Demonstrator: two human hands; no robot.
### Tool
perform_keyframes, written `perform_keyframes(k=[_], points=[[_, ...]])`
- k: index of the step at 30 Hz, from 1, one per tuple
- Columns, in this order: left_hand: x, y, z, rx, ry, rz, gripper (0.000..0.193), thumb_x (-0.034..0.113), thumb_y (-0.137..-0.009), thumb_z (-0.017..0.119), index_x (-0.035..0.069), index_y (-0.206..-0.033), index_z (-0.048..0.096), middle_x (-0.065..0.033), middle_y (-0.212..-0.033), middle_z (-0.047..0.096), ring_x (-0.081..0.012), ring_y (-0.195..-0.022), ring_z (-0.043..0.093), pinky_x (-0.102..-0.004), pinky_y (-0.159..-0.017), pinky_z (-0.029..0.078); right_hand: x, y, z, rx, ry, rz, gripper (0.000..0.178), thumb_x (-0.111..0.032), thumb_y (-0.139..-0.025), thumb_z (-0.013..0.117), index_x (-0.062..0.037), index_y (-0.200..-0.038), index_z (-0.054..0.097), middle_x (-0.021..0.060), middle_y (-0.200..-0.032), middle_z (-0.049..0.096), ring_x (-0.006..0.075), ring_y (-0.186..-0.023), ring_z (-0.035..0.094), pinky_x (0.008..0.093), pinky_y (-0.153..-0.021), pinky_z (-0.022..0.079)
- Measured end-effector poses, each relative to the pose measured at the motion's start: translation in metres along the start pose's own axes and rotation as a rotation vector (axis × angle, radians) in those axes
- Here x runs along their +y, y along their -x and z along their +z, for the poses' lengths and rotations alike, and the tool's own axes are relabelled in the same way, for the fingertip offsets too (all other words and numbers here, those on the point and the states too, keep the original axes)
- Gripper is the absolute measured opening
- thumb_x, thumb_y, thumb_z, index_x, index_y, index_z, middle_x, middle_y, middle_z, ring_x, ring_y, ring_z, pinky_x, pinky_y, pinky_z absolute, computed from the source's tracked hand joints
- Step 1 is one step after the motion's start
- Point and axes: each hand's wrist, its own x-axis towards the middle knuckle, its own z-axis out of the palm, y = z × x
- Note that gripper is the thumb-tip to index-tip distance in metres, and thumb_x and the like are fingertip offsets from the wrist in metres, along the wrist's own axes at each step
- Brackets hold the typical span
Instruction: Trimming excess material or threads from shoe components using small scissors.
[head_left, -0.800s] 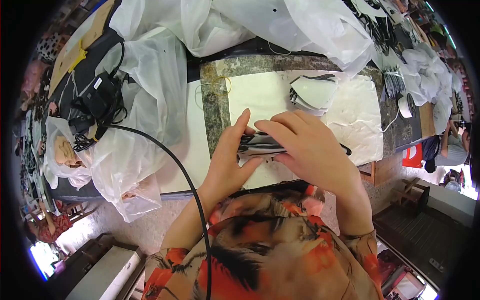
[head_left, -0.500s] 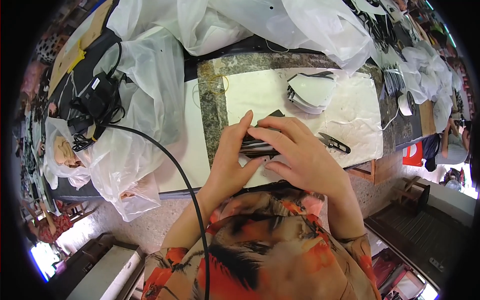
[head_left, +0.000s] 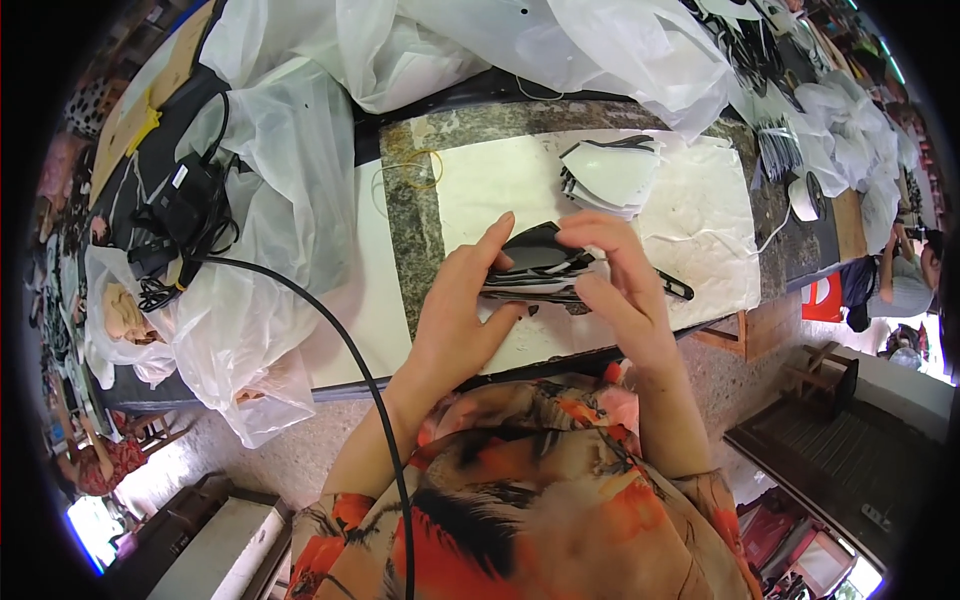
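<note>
A stack of thin black, curved flat pieces [head_left: 535, 252] is held low over the white sheet, in front of my body. My left hand [head_left: 455, 305] grips its left end, thumb on the near side and fingers at the far side. Around the right end curls my right hand [head_left: 628, 280], fingertips on the far edge and thumb on the near one. Light edges show between the layers. Just beyond lies a stack of white curved pieces [head_left: 610, 172] with dark edges. Thread snips [head_left: 676, 286] lie beside my right hand, partly hidden by it.
White plastic bags [head_left: 290, 160] cover the left and far sides. A black power adapter [head_left: 185, 205] with cables lies at left; one black cable [head_left: 350, 335] crosses my left forearm. A yellow ring [head_left: 428, 170] and a white thread spool [head_left: 803, 198] rest on the table.
My right hand has shifted right and its fingers have lifted off the top of the black stack to its right end, baring more of it. The left hand stays on the left end.
</note>
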Motion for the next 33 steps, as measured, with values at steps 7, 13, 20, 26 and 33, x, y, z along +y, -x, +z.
perform_keyframes(k=[7, 13, 20, 26, 33], points=[[-0.023, 0.003, -0.008, 0.037, 0.124, 0.013, 0.057, -0.005, -0.076, 0.076, 0.004, -0.130, 0.061, -0.0060, -0.111, 0.059, -0.0151, -0.100, 0.060, -0.0275, -0.088, 0.048, -0.011, 0.017, -0.001, 0.036, 0.123, 0.384, 0.062, -0.007, -0.074, 0.080, -0.0035, -0.131, 0.056, 0.0096, -0.125, 0.058, 0.0196, -0.116, 0.055, 0.0338, -0.101, 0.043], [-0.027, 0.004, -0.005, -0.024, 0.256, -0.083, 0.053, -0.007, -0.077, 0.078, 0.004, -0.125, 0.056, -0.0062, -0.119, 0.054, -0.0155, -0.108, 0.057, -0.0269, -0.092, 0.046, 0.005, 0.012, 0.005, 0.115, 0.434, 0.115, 0.068, -0.008, -0.075, 0.080, -0.0050, -0.137, 0.052, 0.0154, -0.129, 0.052, 0.0243, -0.121, 0.053, 0.0340, -0.103, 0.043], [-0.015, 0.000, -0.001, -0.010, 0.133, 0.137, 0.051, 0.007, -0.080, 0.077, 0.009, -0.127, 0.058, -0.0155, -0.135, 0.051, -0.0317, -0.125, 0.051, -0.0391, -0.105, 0.042, 0.014, 0.005, 0.029, 0.072, -0.121, 0.267, 0.089, 0.001, -0.073, 0.075, -0.0074, -0.152, 0.034, 0.0126, -0.132, 0.049, 0.0232, -0.124, 0.049, 0.0340, -0.107, 0.039], [0.001, -0.004, -0.006, -0.101, 0.020, 0.213, 0.076, 0.007, -0.077, 0.072, 0.010, -0.147, 0.044, -0.0181, -0.149, 0.040, -0.0371, -0.140, 0.037, -0.0431, -0.116, 0.031, 0.014, 0.011, 0.033, 0.076, -0.249, 0.158, 0.087, 0.009, -0.076, 0.064, -0.0085, -0.155, 0.031, 0.0103, -0.127, 0.051, 0.0206, -0.119, 0.051, 0.0316, -0.104, 0.041], [-0.012, -0.008, -0.005, -0.157, 0.081, 0.056, 0.087, 0.002, -0.072, 0.067, 0.007, -0.153, 0.036, -0.0189, -0.143, 0.044, -0.0385, -0.133, 0.043, -0.0440, -0.114, 0.033, 0.022, 0.014, 0.034, 0.136, -0.493, 0.228, 0.085, 0.002, -0.079, 0.076, -0.0075, -0.152, 0.035, 0.0082, -0.126, 0.053, 0.0168, -0.119, 0.051, 0.0301, -0.103, 0.043]])
